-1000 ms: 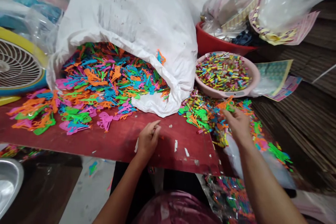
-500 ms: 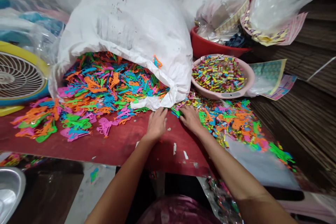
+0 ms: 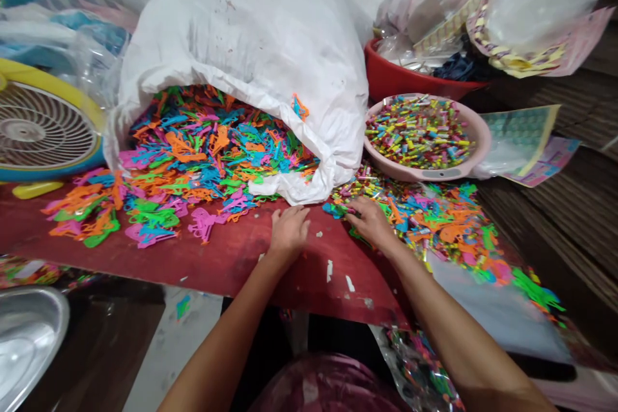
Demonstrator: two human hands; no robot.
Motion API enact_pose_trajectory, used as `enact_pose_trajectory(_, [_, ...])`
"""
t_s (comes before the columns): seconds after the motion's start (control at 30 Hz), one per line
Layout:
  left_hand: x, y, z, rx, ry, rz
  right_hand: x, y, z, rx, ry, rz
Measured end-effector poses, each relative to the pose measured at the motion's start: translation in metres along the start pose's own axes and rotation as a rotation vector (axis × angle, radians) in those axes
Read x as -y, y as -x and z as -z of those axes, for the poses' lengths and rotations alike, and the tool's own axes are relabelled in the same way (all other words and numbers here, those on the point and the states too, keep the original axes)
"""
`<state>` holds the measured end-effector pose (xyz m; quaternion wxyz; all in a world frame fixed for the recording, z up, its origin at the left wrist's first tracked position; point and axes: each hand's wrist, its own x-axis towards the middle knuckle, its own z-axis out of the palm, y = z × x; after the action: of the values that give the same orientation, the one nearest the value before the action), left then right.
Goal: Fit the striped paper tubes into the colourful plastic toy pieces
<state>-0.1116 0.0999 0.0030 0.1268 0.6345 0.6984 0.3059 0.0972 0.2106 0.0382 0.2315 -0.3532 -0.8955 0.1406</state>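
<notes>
My left hand (image 3: pixel 288 232) rests over the red tabletop (image 3: pixel 270 277), just in front of the white sack's lower lip, with its fingers apart and nothing visible in them. My right hand (image 3: pixel 371 222) is at the near left edge of the right-hand heap, its fingers curled down among small plastic pieces; a blue piece (image 3: pixel 332 209) lies by its fingertips. What the fingers grip is partly hidden. The large white sack (image 3: pixel 261 32) lies on its side, spilling bright gun-shaped plastic toys (image 3: pixel 207 148) through its mouth. Similar toys (image 3: pixel 451 222) mix with small coloured tubes on the right.
A pink basin (image 3: pixel 477 141) full of small coloured tubes stands right of the sack. Behind it is a red basin (image 3: pixel 400 77) of plastic bags. A yellow and blue fan (image 3: pixel 48 122) stands at left, a metal bowl (image 3: pixel 58 335) below. Clear plastic (image 3: pixel 487 302) lies front right.
My right hand has shifted slightly right and toward me, away from the sack's lip. My left hand has drawn back a little from the lip. The whole view has shifted slightly.
</notes>
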Motion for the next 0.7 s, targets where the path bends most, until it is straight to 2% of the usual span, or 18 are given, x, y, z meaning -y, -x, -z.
enact_pose_trajectory(0.1, [0.016,0.021,0.021,-0.134,0.038,0.016,0.019,0.008,-0.003,-0.072,-0.234,-0.058])
enact_pose_trajectory(0.2, [0.045,0.035,0.045,-0.351,0.012,0.174,0.045,0.02,-0.019,0.015,-0.43,-0.114])
enact_pose_trajectory(0.27, [0.064,0.037,0.061,-0.442,-0.089,0.321,0.062,0.027,-0.033,0.098,-0.503,-0.116])
enact_pose_trajectory(0.3, [0.072,0.037,0.067,-0.442,-0.151,0.375,0.07,0.029,-0.039,0.123,-0.531,-0.112])
enact_pose_trajectory(0.37, [0.081,0.033,0.075,-0.369,-0.261,0.418,0.081,0.032,-0.049,0.143,-0.582,-0.121])
enact_pose_trajectory(0.5, [0.081,0.027,0.077,-0.207,-0.385,0.377,0.086,0.032,-0.059,0.16,-0.683,-0.209])
enact_pose_trajectory(0.63, [0.078,0.036,0.07,-0.076,-0.223,0.284,0.083,0.033,-0.061,0.155,-0.731,-0.296])
enact_pose_trajectory(0.7, [0.079,0.041,0.067,-0.088,-0.097,0.263,0.081,0.034,-0.063,0.146,-0.769,-0.345])
